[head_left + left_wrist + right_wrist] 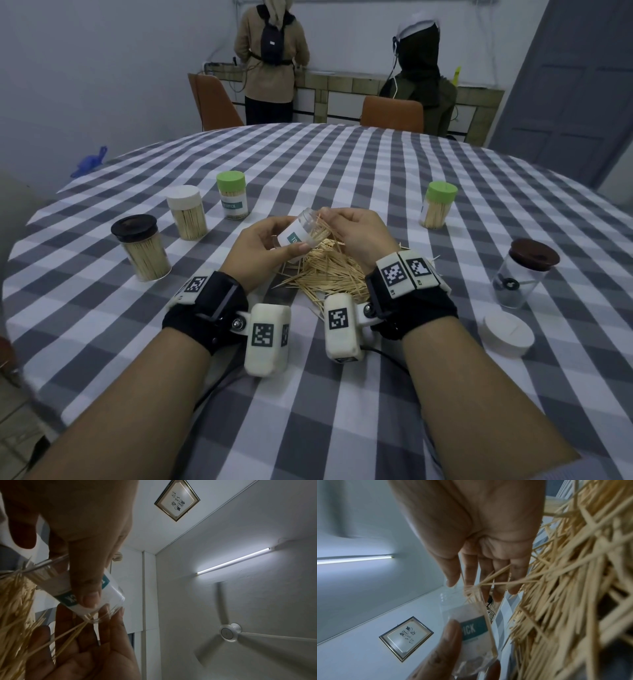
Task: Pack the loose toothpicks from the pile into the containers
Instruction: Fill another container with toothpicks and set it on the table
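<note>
The left hand point(265, 245) is curled round a small clear plastic jar with a white and teal label point(298, 234), thumb across the label and fingers behind, tilting it so its open mouth leans toward the right hand point(356, 236). That right hand pinches a thin bunch of pale wooden toothpicks point(323, 229) and feeds their tips in at the rim; in the right wrist view the sticks fan out at the mouth rather than lying neatly together. Directly beneath both hands, the loose heap of toothpicks point(325, 277) sprawls on the grey and white checked tablecloth point(342, 394), touching nothing else.

These sticks look featherweight, stiff and sharp-ended, and likely to snap if bent, so I judge a light pinch near mid-length, with the bunch squared up parallel first, serves best. The jar seems light, smooth and a bit slippery; holding it round the labelled waist, as now, looks right.

Four filled, capped jars stand apart on the cloth, a brown-lidded jar point(524, 274) holding almost nothing waits at the right, and a white round lid point(508, 334) lies near it.
</note>
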